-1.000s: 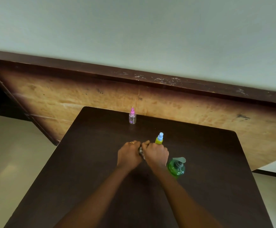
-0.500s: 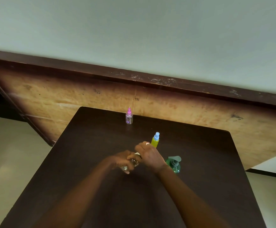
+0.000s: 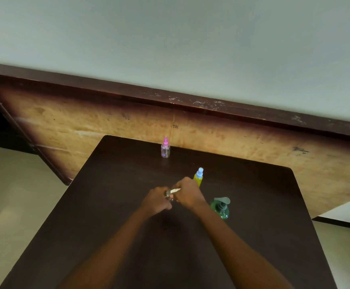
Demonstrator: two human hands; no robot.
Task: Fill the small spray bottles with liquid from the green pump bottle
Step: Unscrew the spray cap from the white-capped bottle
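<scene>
Fingers and grasp. The fingers of the left hand (image 3: 157,200) are curled round a small spray bottle (image 3: 169,194), of which only a clear glint is shown between the knuckles. The fingers of the right hand (image 3: 188,195) are closed on a pale part at its top; whether this is the spray head or its tube cannot be told. Both hands are held together just above the table (image 3: 111,205), near its middle.

Handling, as judged. The held bottle is taken to be light, thin-walled plastic, smooth and easily squeezed. It is best gripped round the body with the one hand while the head is turned at its collar with the other. An opened bottle is easily tipped, so an upright hold is advised.

Surroundings. A blue-capped bottle (image 3: 198,177), filled with yellow-green liquid, is seen upright just behind the right hand. The green pump bottle (image 3: 221,207) is set near the right wrist, its spout pointing away from the person. A pink-capped bottle (image 3: 165,148), clear and apparently unfilled, is placed well apart at the far edge. Beyond the table a worn wooden panel (image 3: 107,130) and a pale wall (image 3: 170,49) are shown.
</scene>
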